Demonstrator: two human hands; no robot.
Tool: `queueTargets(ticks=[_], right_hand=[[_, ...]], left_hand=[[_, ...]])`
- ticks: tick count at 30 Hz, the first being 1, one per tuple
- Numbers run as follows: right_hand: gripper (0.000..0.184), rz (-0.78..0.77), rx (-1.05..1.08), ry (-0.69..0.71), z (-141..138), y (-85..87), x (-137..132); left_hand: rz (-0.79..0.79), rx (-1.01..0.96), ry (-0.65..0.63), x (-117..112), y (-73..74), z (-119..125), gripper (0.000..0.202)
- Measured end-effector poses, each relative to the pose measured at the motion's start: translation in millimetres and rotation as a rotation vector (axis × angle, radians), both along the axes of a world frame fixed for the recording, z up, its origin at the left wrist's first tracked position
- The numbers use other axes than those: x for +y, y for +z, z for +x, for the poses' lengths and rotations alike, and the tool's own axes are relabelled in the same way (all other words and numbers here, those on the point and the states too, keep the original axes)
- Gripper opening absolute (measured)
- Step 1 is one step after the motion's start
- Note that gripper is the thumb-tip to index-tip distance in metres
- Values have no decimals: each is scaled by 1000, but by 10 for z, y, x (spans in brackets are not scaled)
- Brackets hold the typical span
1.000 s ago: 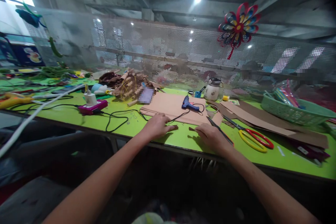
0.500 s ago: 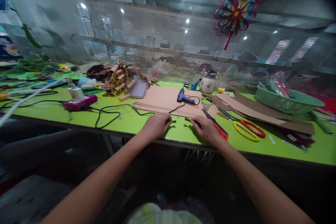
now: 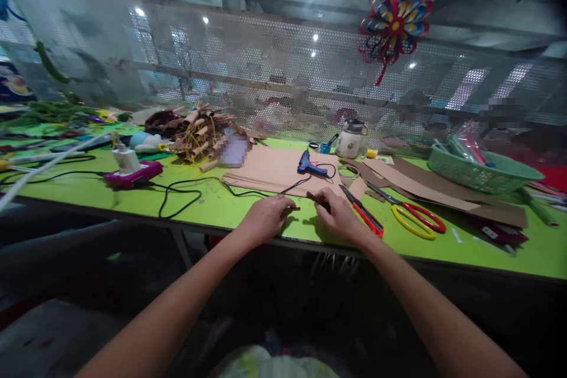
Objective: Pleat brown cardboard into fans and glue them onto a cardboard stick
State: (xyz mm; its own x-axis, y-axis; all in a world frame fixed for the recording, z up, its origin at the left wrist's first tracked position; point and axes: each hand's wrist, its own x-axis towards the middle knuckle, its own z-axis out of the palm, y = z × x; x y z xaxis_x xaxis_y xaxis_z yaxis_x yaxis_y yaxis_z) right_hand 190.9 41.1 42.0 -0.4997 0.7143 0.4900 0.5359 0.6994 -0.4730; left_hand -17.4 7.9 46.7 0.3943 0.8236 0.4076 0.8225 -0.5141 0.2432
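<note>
Near the front edge of the green table, my left hand (image 3: 264, 220) is closed in a pinch. A small brown strip (image 3: 296, 208), perhaps paper, pokes out from its fingertips. Across a short gap, my right hand (image 3: 337, 212) pinches another small brown strip (image 3: 310, 195), its tip pointing left toward the cardboard. Just beyond both hands lies a stack of tan cardboard sheets (image 3: 270, 165), with a blue glue gun (image 3: 312, 165) resting on top. Beside my right hand are red-handled scissors (image 3: 364, 212). Most of each strip is hidden by the fingers.
Large scissors (image 3: 414, 221) with red and yellow handles lie to the right, near brown sheets (image 3: 425, 186) and a green basket (image 3: 482, 174). A jug (image 3: 352, 140) stands behind. At left sit a purple power strip (image 3: 133, 175), black cable and a bundle of brown rolls (image 3: 199, 136).
My right hand has lifted slightly, and its strip now points up toward the cardboard's edge. My left hand has shifted a little to the right. Both still pinch their strips.
</note>
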Motion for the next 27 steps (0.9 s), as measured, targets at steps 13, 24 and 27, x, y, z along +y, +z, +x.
queueTargets(ticks=[13,24,27], right_hand=[[13,54,115,69,-166,105,-346],[18,-167,531,1,-412,81,-918],[18,-162,526,13,-429,63,-980]], left_hand=[[162,-190,-63,-306,220,-116,28],[-567,-1480,-97,-762,46,82,30],[-530,-1543,-107,-749,53,192,27]])
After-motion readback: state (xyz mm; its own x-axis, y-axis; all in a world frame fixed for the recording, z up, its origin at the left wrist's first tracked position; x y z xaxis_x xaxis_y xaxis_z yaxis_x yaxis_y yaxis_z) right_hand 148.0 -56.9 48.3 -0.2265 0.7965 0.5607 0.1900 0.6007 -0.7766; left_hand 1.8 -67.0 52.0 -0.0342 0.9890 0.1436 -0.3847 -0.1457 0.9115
